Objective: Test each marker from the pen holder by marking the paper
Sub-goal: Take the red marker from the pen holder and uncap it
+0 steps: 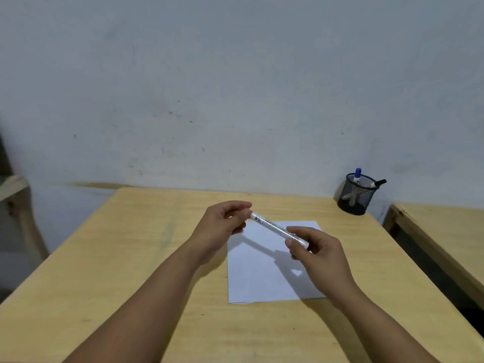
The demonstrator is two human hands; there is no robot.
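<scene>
I hold a white marker [272, 227] slantwise above the far end of a white sheet of paper [264, 273]. My left hand [222, 226] pinches its upper left end, where a red cap shows between the fingers. My right hand [314, 252] grips the lower right end of the barrel. A black mesh pen holder [355, 197] stands at the table's far right corner. A blue-capped marker [357, 175] and a black-capped marker [378, 182] stick out of it.
The wooden table [136, 258] reaches the grey wall at the back. A second wooden table [442, 231] stands to the right across a dark gap. Part of a wooden frame [15, 189] shows at the left edge.
</scene>
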